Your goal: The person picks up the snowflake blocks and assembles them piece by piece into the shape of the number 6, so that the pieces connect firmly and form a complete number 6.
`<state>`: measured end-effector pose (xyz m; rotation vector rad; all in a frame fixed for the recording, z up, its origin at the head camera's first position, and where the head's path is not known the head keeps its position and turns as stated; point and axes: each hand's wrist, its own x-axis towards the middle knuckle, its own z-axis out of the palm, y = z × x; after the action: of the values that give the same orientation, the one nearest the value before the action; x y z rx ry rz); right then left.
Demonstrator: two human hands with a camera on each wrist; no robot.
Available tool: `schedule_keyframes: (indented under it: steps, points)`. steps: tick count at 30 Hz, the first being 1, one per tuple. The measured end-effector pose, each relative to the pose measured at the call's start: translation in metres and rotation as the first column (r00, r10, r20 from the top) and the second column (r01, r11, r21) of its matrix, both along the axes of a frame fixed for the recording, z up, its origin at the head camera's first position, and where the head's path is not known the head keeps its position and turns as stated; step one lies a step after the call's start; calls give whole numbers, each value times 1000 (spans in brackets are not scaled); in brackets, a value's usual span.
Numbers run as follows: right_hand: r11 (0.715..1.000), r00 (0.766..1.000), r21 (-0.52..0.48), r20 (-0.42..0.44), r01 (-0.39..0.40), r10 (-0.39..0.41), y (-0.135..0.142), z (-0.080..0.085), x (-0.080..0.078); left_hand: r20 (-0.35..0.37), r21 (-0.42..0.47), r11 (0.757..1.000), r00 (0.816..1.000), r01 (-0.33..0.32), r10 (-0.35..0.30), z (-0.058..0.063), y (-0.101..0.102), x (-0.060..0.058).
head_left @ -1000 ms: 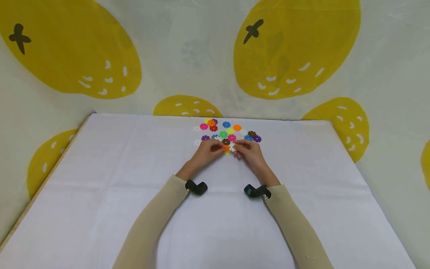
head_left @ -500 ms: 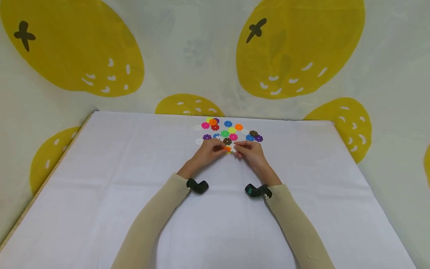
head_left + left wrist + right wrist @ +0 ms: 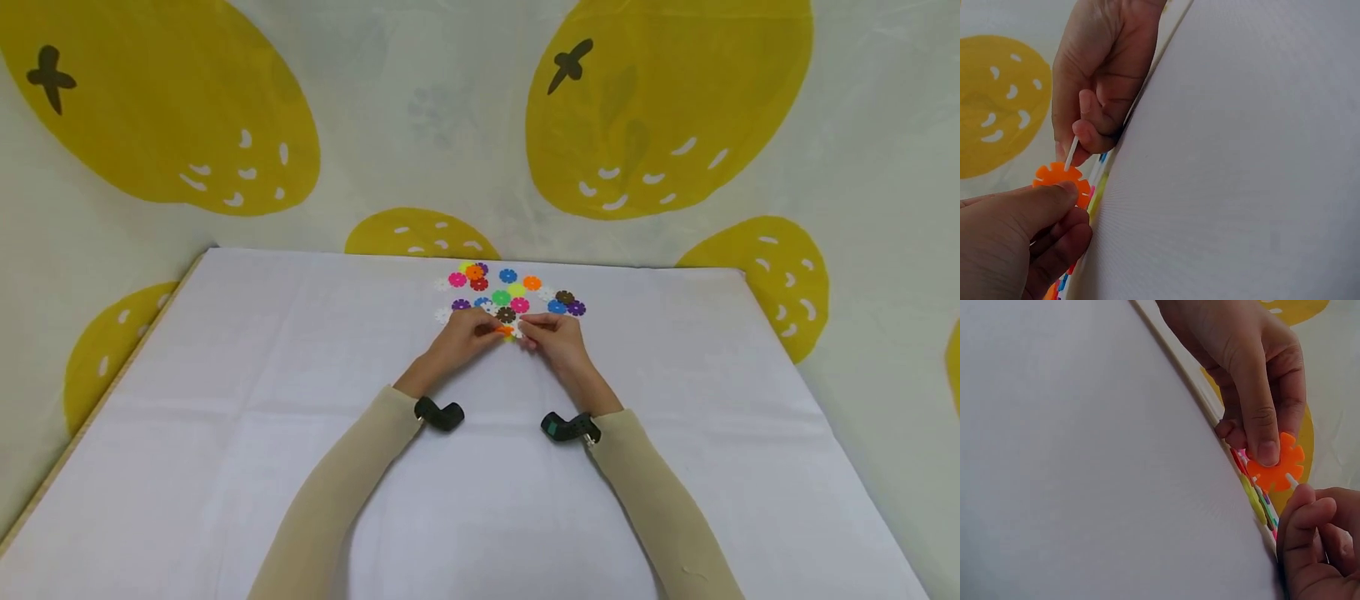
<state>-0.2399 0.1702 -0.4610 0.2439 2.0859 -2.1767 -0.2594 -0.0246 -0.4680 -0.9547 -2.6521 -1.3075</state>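
In the head view my left hand (image 3: 457,340) and right hand (image 3: 562,343) meet at the near side of a scatter of plastic snowflake discs. Thumb and fingers of the left hand pinch an orange snowflake disc (image 3: 1054,174), notched round its edge. The right hand (image 3: 1322,544) pinches a white snowflake disc (image 3: 1071,152), seen edge-on in both wrist views. The white disc's edge meets the orange disc's notched rim, the two standing crosswise. Fingers cover much of both discs. A brown disc (image 3: 506,315) lies just beyond the fingertips.
Several more discs lie towards the table's far edge, among them a pink disc (image 3: 519,305), a green disc (image 3: 501,297) and a blue disc (image 3: 557,307). The white-covered table (image 3: 225,400) backs onto a cloth wall (image 3: 427,108) printed with yellow fruit.
The right hand has shifted very slightly towards the left hand. Both hands keep their pinch on the orange and white discs; the scattered discs stay put.
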Motion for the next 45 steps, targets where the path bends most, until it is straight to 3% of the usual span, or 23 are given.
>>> schedule_keyframes:
  steps: [7,12,15,19,22,27,34,38,45]
  points:
    - [1000,1000,-13,-2,17,-17,-5,-2,-1,3,38,999,1000,-19,19,1,0,1]
    - [1000,1000,-25,21,9,-9,-2,-3,-2,91,92,996,996,-15,6,-3,2,-1]
    - [999,1000,-39,13,-10,11,-1,-2,-2,202,141,989,979,-34,5,-5,0,-4]
    - [997,999,-57,-9,-48,47,0,0,-3,346,212,974,938,-86,8,-2,-2,-6]
    - [993,993,7,-19,-120,120,0,1,-2,385,227,969,923,-96,2,-2,-3,-7]
    - [967,971,120,-55,-224,232,0,-1,0,386,199,976,923,-89,6,-7,-1,-8]
    - [957,969,191,-77,-218,236,1,-8,1,400,201,975,917,-94,6,-10,-2,-6]
    - [937,966,296,-122,-184,228,1,-11,1,418,222,970,908,-98,-4,-10,-3,-6]
    - [850,943,511,-201,-129,264,3,-11,-2,446,261,962,894,-78,-49,-7,-5,-8]
